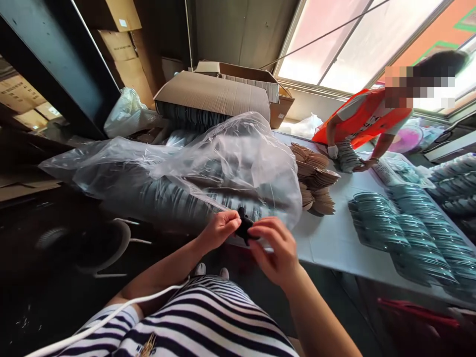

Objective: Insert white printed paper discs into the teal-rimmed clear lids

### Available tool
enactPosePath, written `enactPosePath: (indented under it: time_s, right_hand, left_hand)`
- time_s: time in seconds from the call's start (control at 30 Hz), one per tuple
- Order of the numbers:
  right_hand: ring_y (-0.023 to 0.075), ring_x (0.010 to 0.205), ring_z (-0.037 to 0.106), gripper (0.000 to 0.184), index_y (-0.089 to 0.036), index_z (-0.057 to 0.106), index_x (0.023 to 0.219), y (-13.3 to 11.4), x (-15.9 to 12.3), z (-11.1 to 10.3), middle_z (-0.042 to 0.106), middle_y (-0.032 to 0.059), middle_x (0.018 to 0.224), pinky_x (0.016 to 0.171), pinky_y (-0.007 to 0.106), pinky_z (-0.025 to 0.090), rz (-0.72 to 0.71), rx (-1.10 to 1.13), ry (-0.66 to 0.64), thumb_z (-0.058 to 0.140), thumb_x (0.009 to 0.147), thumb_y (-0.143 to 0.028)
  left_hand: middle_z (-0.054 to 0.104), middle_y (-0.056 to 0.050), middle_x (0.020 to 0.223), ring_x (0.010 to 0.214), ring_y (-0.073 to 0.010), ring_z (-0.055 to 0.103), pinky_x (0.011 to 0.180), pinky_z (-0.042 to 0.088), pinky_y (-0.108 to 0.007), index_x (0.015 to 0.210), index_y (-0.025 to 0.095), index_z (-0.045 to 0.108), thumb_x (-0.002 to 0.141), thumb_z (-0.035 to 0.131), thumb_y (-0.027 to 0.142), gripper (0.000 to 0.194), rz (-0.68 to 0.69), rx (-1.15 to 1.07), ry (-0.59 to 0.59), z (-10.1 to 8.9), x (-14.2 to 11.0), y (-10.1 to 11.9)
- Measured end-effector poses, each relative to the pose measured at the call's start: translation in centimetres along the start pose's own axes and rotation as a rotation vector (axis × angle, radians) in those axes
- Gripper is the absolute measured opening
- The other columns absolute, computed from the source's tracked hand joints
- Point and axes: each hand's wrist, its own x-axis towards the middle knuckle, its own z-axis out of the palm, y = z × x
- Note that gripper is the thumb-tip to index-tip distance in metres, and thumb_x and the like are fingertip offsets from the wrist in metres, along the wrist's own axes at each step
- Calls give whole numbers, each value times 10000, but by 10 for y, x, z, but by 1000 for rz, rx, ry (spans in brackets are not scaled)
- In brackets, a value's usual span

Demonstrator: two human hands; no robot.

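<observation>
A small black item (244,229), soft-looking and perhaps cloth or rubber, is held between my two hands in front of my body. My left hand (221,229) pinches its left edge with thumb and curled fingers. From the other side, my right hand (274,247) grips it between thumb and fingertips. Its exact kind is too dark to make out. Just beyond my hands, a large clear plastic bag (238,153) lies over rows of stacked, thin, shiny pieces on the table (320,243).
Brown cardboard pieces (316,173) lie stacked right of the bag. Farther right stand rows of glossy, plate-like pieces (379,218). Opposite, a co-worker in an orange vest (366,119) handles another stack. Open cartons (211,94) stand behind; a round stool-like object (107,243) is at left.
</observation>
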Motion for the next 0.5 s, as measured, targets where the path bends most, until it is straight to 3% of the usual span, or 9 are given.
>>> enactPosePath:
  time_s: [0.1, 0.17, 0.27, 0.33, 0.43, 0.5]
  right_hand:
    - [167, 750, 626, 142, -200, 604, 982, -10, 0, 15, 644, 66, 909, 655, 281, 517, 15, -17, -202, 531, 965, -320]
    - [184, 683, 633, 268, -193, 597, 1012, -4, -7, 23, 656, 68, 873, 581, 287, 502, 175, -75, -258, 559, 943, -449]
    - [247, 663, 648, 488, -196, 640, 994, 16, -19, 27, 669, 57, 751, 566, 336, 516, 441, 69, -278, 748, 735, -595]
    - [289, 764, 676, 547, -213, 683, 929, 29, -23, 25, 691, 70, 761, 669, 390, 560, 594, 376, -253, 792, 623, -653]
    - [319, 1008, 677, 680, -226, 722, 1001, 39, -22, 22, 733, 112, 972, 895, 476, 546, 768, 850, -101, 519, 742, -820]
    - [310, 1064, 668, 650, -226, 733, 1037, 43, -21, 27, 738, 111, 1025, 972, 506, 510, 898, 1076, 73, 441, 821, -766]
  left_hand:
    - [415, 44, 556, 511, -82, 375, 490, 294, -212, 644, 176, 446, 804, 538, 499, 372, -3, -103, -19, 7, 0, 4]
    - [426, 41, 564, 509, -81, 376, 486, 302, -211, 671, 168, 481, 796, 538, 497, 357, 1, -147, -5, 8, 0, 5]
    - [472, 27, 597, 547, -85, 415, 519, 329, -206, 701, 155, 533, 826, 535, 373, 251, 91, -39, -1, 9, -3, 2]
    - [487, 27, 612, 574, -84, 432, 540, 326, -204, 697, 162, 541, 825, 569, 293, 185, 204, 141, -55, 15, -6, -3]
    - [488, 37, 610, 585, -85, 444, 545, 312, -208, 670, 182, 515, 804, 655, 255, 207, 349, 421, -194, 28, -10, -11]
    - [491, 39, 609, 580, -84, 442, 535, 306, -210, 654, 185, 489, 821, 662, 271, 256, 375, 509, -204, 31, -10, -12]
